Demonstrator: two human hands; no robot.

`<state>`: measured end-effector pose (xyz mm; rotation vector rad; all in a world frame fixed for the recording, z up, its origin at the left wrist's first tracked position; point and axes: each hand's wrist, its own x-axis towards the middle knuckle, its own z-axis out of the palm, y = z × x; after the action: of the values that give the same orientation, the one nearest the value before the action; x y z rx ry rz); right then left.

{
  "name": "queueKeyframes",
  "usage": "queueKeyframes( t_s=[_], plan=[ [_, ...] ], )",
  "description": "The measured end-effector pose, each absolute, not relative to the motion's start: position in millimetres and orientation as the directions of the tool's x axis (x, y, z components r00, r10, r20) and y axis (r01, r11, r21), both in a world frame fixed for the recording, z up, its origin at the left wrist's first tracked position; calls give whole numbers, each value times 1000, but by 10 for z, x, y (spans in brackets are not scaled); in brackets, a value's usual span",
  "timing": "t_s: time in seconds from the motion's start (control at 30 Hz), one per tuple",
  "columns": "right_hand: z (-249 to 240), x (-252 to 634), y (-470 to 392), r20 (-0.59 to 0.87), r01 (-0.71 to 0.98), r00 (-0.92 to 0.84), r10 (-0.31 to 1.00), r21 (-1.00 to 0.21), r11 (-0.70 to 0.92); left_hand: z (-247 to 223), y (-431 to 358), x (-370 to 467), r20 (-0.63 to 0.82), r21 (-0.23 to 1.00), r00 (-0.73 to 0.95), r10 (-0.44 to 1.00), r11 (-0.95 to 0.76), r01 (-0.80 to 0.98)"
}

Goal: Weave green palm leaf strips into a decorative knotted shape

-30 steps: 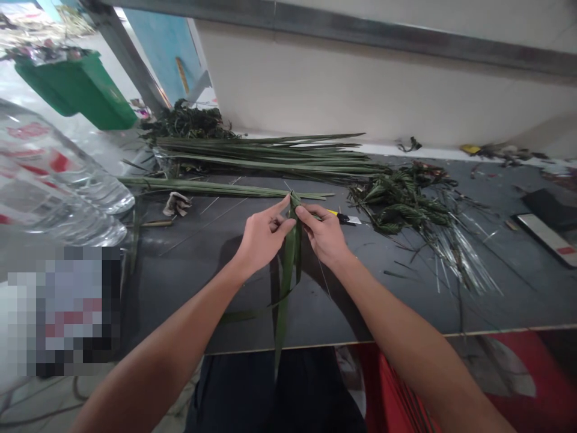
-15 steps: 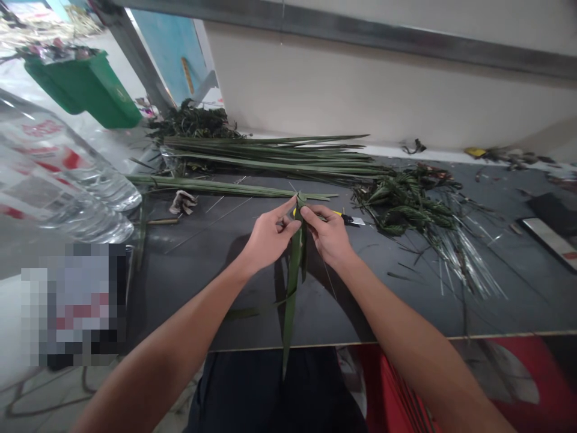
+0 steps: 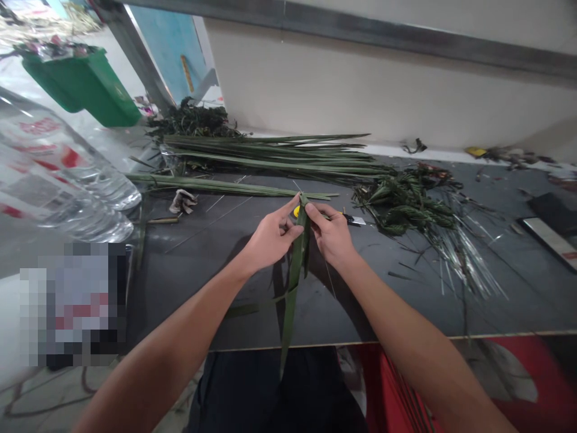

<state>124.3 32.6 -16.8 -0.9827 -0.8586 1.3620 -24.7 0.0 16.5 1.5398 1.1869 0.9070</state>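
A long green leaf strip (image 3: 294, 272) hangs from both hands over the near part of the table, its tip reaching past the front edge. My left hand (image 3: 273, 236) grips it with index finger stretched to the folded top and thumb lower down. My right hand (image 3: 331, 231) pinches the folded top from the other side. A shorter leaf piece hangs beside the strip, and a thin wire or stem slants below my right hand. Behind the hands lies a yellow utility knife (image 3: 354, 220), partly covered by my right hand.
Long green leaves (image 3: 270, 153) lie across the back. Woven leaf pieces (image 3: 410, 201) with clear thin stems sit at the right, near a phone-like object (image 3: 550, 240). Large water bottles (image 3: 76, 168) stand at the left, a crumpled tissue (image 3: 183, 201) nearby. A green bin (image 3: 85, 84) is beyond.
Both hands have shifted very slightly right with the leaf strip. The small side strand on it sits differently, shorter at the right. The grip looks the same.
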Motion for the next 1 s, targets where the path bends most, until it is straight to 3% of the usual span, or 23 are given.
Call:
queueKeyframes(
  t_s=[0.13,0.4,0.73,1.0],
  plan=[
    [-138,1246,327,-101,-410,11,995,-908,-88,135,-7,-226,10,964,244,970,-74,255],
    [-88,1244,326,-152,-438,5,988,-889,-135,183,-46,-181,92,938,67,994,-109,328],
    [-150,1265,336,-60,-283,49,997,-958,-44,151,-32,-181,68,956,79,995,-87,281],
    [-79,1253,319,-148,-429,27,989,-895,-122,74,-24,-188,6,994,233,972,-31,107]
  ],
)
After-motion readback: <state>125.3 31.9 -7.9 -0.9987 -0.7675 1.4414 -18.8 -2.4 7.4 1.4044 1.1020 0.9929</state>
